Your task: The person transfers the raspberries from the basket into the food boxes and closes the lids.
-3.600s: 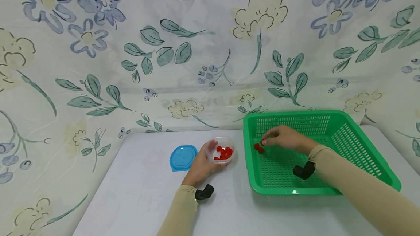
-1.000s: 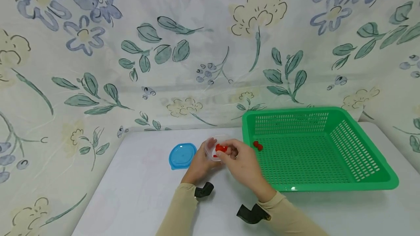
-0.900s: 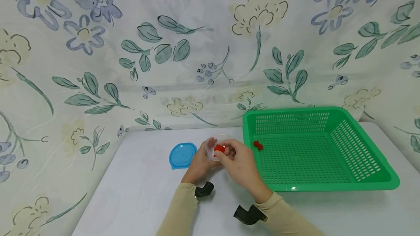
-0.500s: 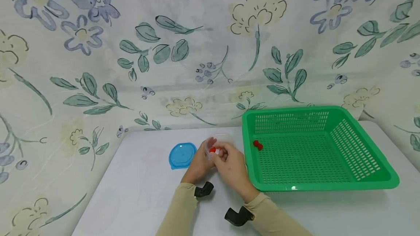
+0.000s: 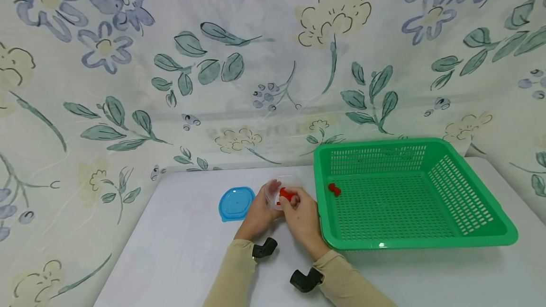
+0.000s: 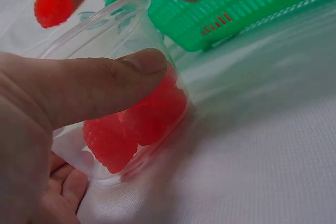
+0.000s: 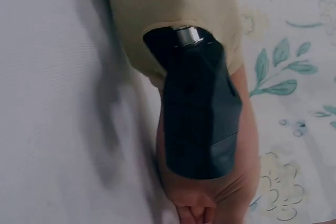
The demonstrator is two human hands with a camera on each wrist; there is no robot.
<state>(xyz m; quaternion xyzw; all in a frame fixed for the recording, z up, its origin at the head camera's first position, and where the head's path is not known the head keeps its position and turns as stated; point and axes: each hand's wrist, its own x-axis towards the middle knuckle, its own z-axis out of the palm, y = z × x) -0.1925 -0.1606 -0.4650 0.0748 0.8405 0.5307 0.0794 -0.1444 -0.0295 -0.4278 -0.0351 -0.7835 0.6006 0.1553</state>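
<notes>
My left hand (image 5: 258, 217) grips a small clear plastic tub (image 5: 293, 181), its thumb (image 6: 110, 85) across the near wall in the left wrist view. Several red raspberries (image 6: 152, 116) show through the tub's side, low down. Over the tub's mouth, my right hand (image 5: 304, 221) pinches a single raspberry (image 6: 53, 8) in its fingertips. Two more raspberries (image 5: 334, 189) lie at the left end of the green basket (image 5: 409, 212). Seen from the right wrist, the left sleeve and a black wrist mount (image 7: 199, 114) fill the middle, hiding most of that hand.
A blue lid (image 5: 236, 203) lies flat on the white table (image 5: 179, 250), just left of the tub. The perforated basket stands to the right, its left wall close beside my right hand. A flower-printed cloth (image 5: 273, 60) hangs behind the table.
My right hand was in the basket at a raspberry and has since come left to the tub. Fewer raspberries lie in the basket. The left hand has kept its grip on the tub.
</notes>
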